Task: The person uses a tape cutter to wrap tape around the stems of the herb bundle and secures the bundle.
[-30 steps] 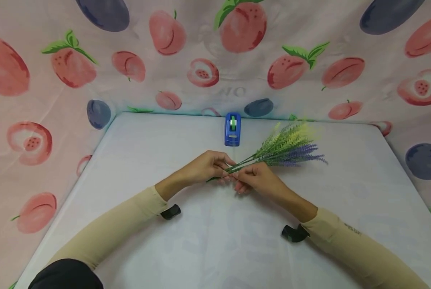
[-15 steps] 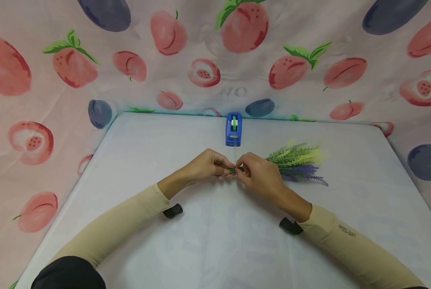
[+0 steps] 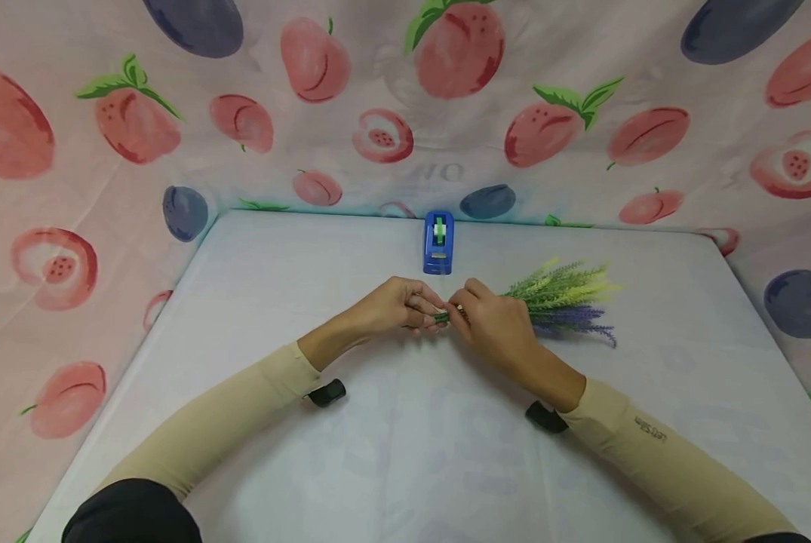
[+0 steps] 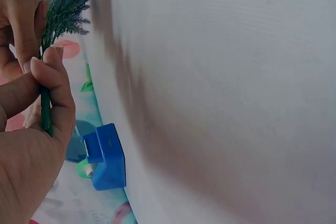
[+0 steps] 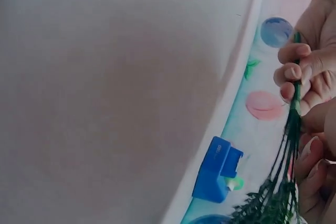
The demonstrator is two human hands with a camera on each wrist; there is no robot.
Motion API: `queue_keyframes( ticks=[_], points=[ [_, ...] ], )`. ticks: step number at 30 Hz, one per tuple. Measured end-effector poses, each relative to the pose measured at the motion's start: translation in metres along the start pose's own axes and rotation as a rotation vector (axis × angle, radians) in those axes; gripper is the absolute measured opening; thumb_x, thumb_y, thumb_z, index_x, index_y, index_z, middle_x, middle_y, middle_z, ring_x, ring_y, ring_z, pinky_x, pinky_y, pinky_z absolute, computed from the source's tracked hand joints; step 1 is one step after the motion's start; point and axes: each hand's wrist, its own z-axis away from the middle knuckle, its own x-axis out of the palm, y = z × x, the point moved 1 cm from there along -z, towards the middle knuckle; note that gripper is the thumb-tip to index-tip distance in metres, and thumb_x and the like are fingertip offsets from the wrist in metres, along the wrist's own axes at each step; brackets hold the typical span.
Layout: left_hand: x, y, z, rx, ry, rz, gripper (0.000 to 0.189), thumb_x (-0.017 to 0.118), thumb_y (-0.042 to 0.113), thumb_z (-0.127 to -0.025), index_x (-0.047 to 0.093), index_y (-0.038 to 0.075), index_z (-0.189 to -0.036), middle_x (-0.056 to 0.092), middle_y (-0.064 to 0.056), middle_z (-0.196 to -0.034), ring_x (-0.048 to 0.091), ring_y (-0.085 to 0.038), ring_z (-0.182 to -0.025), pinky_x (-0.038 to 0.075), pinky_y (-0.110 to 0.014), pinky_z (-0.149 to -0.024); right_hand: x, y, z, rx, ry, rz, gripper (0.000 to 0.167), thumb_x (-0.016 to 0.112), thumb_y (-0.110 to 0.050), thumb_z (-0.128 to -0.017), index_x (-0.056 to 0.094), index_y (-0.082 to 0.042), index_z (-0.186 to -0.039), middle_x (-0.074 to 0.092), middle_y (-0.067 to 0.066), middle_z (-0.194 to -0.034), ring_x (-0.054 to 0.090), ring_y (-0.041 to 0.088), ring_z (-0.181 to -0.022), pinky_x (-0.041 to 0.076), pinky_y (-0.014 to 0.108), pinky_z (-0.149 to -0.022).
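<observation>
A bunch of artificial lavender (image 3: 568, 302) with green, yellow and purple sprays lies across both hands, flower heads to the right. My left hand (image 3: 401, 308) grips the lower stems between thumb and fingers; in the left wrist view the green stem ends (image 4: 45, 114) run down toward the palm. Close beside it, my right hand (image 3: 496, 324) pinches the stems just above the left fingertips. From the right wrist view, the right fingers (image 5: 310, 163) curl next to the spot where the stems (image 5: 295, 106) fan out. The right hand covers part of the stems in the head view.
A blue tape dispenser (image 3: 438, 243) with a green-centred roll stands at the back of the white-covered table (image 3: 310, 249), just beyond the hands. Behind and to the sides hangs a fruit-print cloth (image 3: 378, 75).
My right hand has moved up over the stems, from below them to a pinch beside the left fingers. The bunch has tilted flatter, its flower heads dropping slightly. The left hand stays nearly in place.
</observation>
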Motion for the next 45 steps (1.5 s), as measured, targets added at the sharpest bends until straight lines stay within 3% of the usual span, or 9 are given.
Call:
queue_keyframes(
  ticks=[7, 12, 16, 19, 22, 26, 32, 38, 45],
  points=[
    [-0.005, -0.001, -0.001, -0.046, 0.007, 0.030, 0.030, 0.058, -0.013, -0.094, 0.057, -0.004, -0.122, 0.075, -0.021, -0.103, 0.071, -0.039, -0.098, 0.053, -0.032, -0.070, -0.008, 0.006, -0.004, -0.109, -0.069, -0.090, 0.009, 0.074, -0.010, -0.090, 0.073, -0.014, -0.098, 0.059, 0.001, -0.095, 0.046, 0.010, -0.053, 0.033, 0.025, -0.042],
    [-0.010, -0.001, -0.001, -0.050, -0.010, 0.036, 0.030, 0.059, -0.011, -0.095, 0.056, -0.004, -0.124, 0.075, -0.020, -0.104, 0.071, -0.034, -0.095, 0.052, -0.032, -0.069, -0.008, 0.009, -0.005, -0.157, -0.128, -0.024, 0.019, 0.083, -0.019, -0.083, 0.073, -0.015, -0.099, 0.060, 0.002, -0.098, 0.052, 0.019, -0.078, 0.042, 0.029, -0.052],
    [-0.013, -0.002, -0.003, -0.042, -0.040, 0.063, 0.031, 0.058, -0.012, -0.096, 0.051, -0.010, -0.126, 0.074, -0.024, -0.105, 0.070, -0.041, -0.100, 0.051, -0.030, -0.067, -0.008, 0.012, -0.005, -0.145, -0.111, -0.024, 0.027, 0.089, -0.013, -0.078, 0.072, -0.013, -0.099, 0.062, 0.004, -0.097, 0.052, 0.024, -0.087, 0.045, 0.037, -0.071],
    [-0.015, -0.003, -0.003, -0.031, -0.053, 0.071, 0.031, 0.057, -0.012, -0.096, 0.050, -0.012, -0.126, 0.073, -0.028, -0.106, 0.070, -0.042, -0.100, 0.050, -0.030, -0.067, -0.008, 0.014, -0.004, -0.099, -0.100, -0.052, 0.024, 0.089, -0.011, -0.078, 0.074, -0.012, -0.097, 0.064, 0.004, -0.093, 0.057, 0.023, -0.083, 0.046, 0.039, -0.072],
    [-0.015, -0.004, -0.003, -0.004, -0.044, 0.010, 0.026, 0.059, -0.010, -0.096, 0.056, -0.009, -0.122, 0.073, -0.027, -0.106, 0.070, -0.039, -0.096, 0.054, -0.031, -0.070, -0.007, 0.015, -0.003, -0.061, -0.106, -0.072, 0.023, 0.090, -0.014, -0.077, 0.077, -0.011, -0.096, 0.067, 0.004, -0.090, 0.061, 0.022, -0.079, 0.049, 0.038, -0.068],
    [-0.014, -0.003, -0.001, 0.046, -0.016, -0.157, 0.017, 0.063, -0.005, -0.096, 0.068, -0.005, -0.112, 0.074, -0.023, -0.104, 0.070, -0.033, -0.094, 0.057, -0.035, -0.078, -0.008, 0.015, -0.003, -0.015, -0.149, -0.088, 0.021, 0.089, -0.017, -0.078, 0.079, -0.012, -0.096, 0.071, 0.003, -0.090, 0.065, 0.020, -0.078, 0.052, 0.040, -0.068],
    [-0.011, 0.001, 0.002, 0.093, 0.028, -0.380, 0.014, 0.068, 0.003, -0.096, 0.078, 0.002, -0.107, 0.076, -0.011, -0.103, 0.065, -0.017, -0.092, 0.052, -0.027, -0.081, -0.010, 0.014, -0.003, 0.027, -0.211, -0.104, 0.015, 0.086, -0.017, -0.083, 0.081, -0.012, -0.096, 0.074, 0.001, -0.090, 0.068, 0.019, -0.078, 0.055, 0.043, -0.074],
    [-0.011, 0.001, 0.001, 0.126, 0.016, -0.453, 0.018, 0.065, 0.002, -0.098, 0.078, 0.001, -0.110, 0.077, -0.010, -0.103, 0.064, -0.011, -0.093, 0.051, -0.025, -0.083, -0.010, 0.014, -0.006, 0.015, -0.216, -0.095, 0.013, 0.084, -0.016, -0.084, 0.080, -0.012, -0.095, 0.074, 0.000, -0.085, 0.069, 0.018, -0.073, 0.056, 0.044, -0.078],
    [-0.013, 0.001, 0.001, 0.130, 0.018, -0.448, 0.018, 0.062, 0.000, -0.099, 0.077, 0.000, -0.109, 0.077, -0.012, -0.099, 0.067, -0.023, -0.090, 0.050, -0.023, -0.076, -0.005, 0.015, -0.009, -0.032, -0.282, -0.056, 0.013, 0.082, -0.018, -0.087, 0.077, -0.010, -0.096, 0.071, 0.001, -0.082, 0.063, 0.017, -0.064, 0.055, 0.041, -0.068]
  ],
)
